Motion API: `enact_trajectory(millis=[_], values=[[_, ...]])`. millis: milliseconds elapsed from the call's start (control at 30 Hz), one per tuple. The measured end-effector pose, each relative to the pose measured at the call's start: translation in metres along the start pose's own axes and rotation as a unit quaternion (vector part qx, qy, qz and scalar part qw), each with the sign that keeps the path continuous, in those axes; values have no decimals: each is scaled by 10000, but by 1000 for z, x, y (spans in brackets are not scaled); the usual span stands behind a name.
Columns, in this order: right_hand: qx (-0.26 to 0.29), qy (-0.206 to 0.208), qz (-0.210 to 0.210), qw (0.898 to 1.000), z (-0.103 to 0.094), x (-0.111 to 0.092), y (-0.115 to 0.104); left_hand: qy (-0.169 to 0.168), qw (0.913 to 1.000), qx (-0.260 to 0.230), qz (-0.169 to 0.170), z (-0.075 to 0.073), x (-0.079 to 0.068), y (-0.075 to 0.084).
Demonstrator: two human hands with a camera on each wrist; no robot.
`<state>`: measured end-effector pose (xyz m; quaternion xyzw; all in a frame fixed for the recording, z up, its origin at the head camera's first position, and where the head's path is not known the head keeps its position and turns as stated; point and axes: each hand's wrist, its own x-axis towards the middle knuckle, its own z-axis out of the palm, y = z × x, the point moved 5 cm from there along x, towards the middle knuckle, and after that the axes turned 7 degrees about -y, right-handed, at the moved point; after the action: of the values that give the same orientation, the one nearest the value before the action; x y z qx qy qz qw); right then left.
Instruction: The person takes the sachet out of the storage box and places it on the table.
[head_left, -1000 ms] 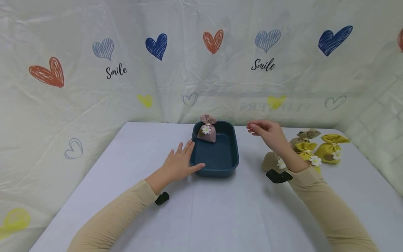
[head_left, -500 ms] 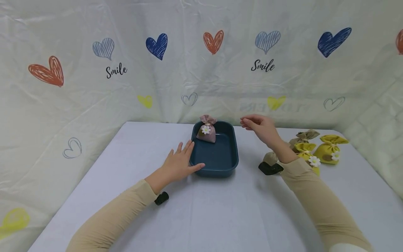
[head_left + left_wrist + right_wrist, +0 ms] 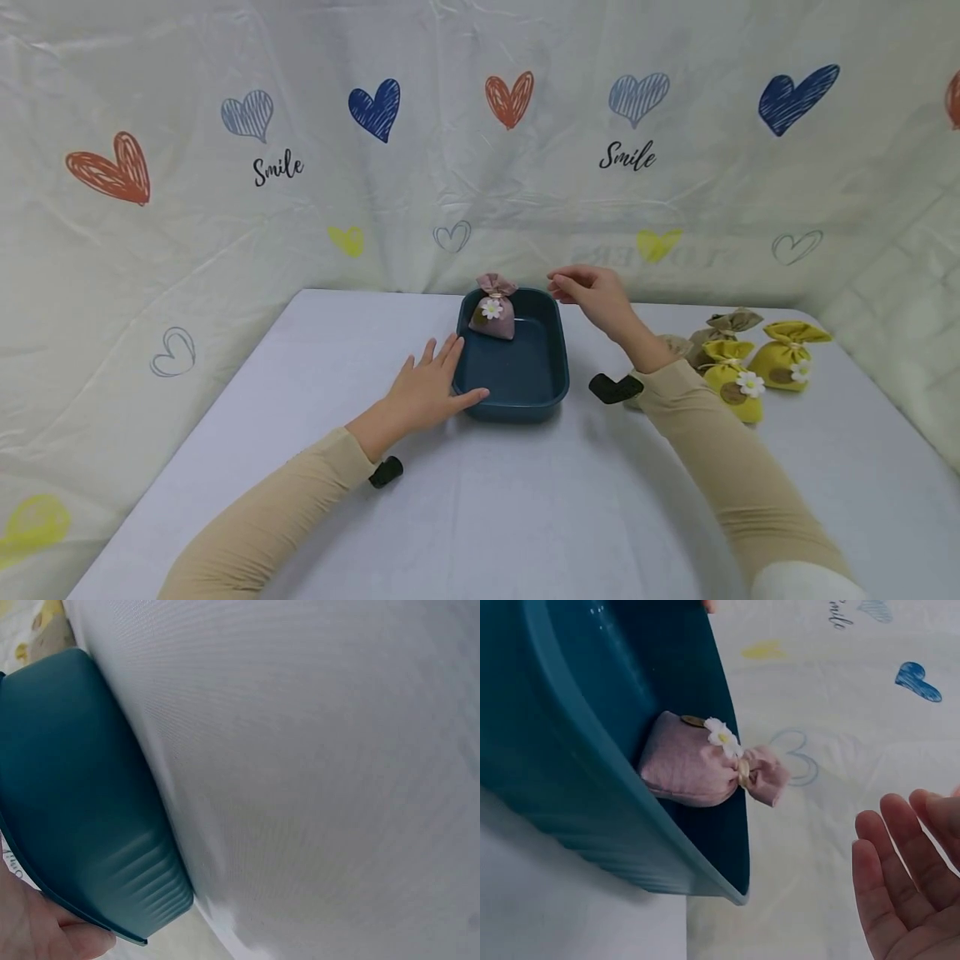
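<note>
A teal rectangular bin (image 3: 513, 410) stands at the back middle of the table. Inside it, at the far left corner, a pink drawstring pouch (image 3: 494, 324) with a white flower sits upright; the right wrist view shows its tied top reaching past the rim. My left hand (image 3: 417, 393) rests on the bin's left rim with its fingers spread, and the left wrist view shows part of it at the rim. Above the bin's far right corner hovers my right hand (image 3: 597, 300), its fingers loosely bent and holding nothing. In the right wrist view that hand (image 3: 911, 881) is apart from the pouch.
On the right stand two yellow pouches, the front one (image 3: 738, 402) near my right sleeve and another (image 3: 776, 367) farther right. A brown pouch (image 3: 712, 335) is behind them; a beige one (image 3: 677, 344) is mostly hidden by my right arm. A heart-printed sheet (image 3: 525, 183) hangs behind the table.
My right hand has moved left, from above the pouches' side toward the bin's far right corner. My left hand, the bin and the pink pouch have stayed in place.
</note>
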<state>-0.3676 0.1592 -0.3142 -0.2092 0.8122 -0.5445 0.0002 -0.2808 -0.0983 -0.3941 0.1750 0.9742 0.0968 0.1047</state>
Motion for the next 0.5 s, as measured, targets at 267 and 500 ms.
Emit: enact_trajectory(millis=[267,500], values=[[170,-29,148,9997,6,12,1,28,10000,-13,27,2,1,0],[489,80,378,9981,7,23,-3,35,10000,15,-17,2,1,0]])
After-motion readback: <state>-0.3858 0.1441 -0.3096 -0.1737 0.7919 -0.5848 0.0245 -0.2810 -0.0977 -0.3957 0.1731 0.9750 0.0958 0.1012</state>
